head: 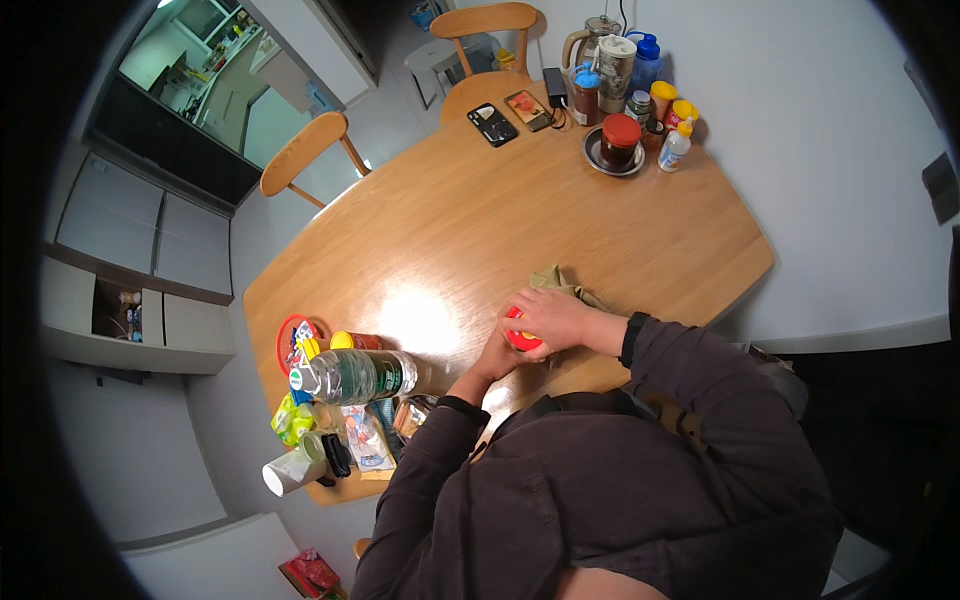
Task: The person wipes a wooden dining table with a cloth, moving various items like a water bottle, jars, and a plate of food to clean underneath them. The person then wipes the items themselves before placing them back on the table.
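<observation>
Near the table's front edge, my left hand [496, 355] grips a container with a red lid [523, 339] from its left side. My right hand [553, 318] lies over the top and right side of the same lid. The container's body is mostly hidden by my fingers. Just beyond my right hand is a crumpled olive-green cloth [553, 278], resting on the wooden table [480, 217] and partly covered by my hand and wrist.
At the left end stand a large clear plastic bottle [360, 377], a red basket [282, 337], a white cup [283, 474] and snack packets. Phones [492, 124], a red-lidded jar on a metal plate [621, 139], bottles and a glass pitcher [600, 28] occupy the far end. Wooden chairs [304, 150] stand beyond.
</observation>
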Motion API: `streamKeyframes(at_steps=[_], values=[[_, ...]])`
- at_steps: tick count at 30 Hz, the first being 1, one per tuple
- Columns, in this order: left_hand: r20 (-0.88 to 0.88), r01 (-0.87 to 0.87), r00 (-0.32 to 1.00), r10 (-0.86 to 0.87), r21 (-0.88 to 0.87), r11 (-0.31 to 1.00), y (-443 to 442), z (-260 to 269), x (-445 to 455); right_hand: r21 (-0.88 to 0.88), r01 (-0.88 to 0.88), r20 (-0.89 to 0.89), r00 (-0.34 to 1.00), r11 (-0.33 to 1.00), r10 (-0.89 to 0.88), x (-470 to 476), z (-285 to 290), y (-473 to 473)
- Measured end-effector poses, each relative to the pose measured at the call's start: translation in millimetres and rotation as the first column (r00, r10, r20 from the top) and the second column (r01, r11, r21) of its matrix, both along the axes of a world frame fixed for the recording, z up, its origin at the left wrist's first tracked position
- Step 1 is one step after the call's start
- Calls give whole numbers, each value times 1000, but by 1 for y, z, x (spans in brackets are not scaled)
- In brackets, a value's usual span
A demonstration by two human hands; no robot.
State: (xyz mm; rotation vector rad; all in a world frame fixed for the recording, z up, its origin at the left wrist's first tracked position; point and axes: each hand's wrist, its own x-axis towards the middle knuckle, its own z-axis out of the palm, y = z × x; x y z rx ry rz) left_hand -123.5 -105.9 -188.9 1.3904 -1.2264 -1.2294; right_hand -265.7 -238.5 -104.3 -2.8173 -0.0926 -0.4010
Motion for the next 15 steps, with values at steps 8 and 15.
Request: streamKeyframes(at_steps=[8,15], values=[[52,-169,984,173,-77,983,9,-11,-10,-36,97,66,993,995,-94,10,-10,14],[135,-51,989,61,-74,996,11,-10,2,19,285,61,957,958,-285,5,-3,32]])
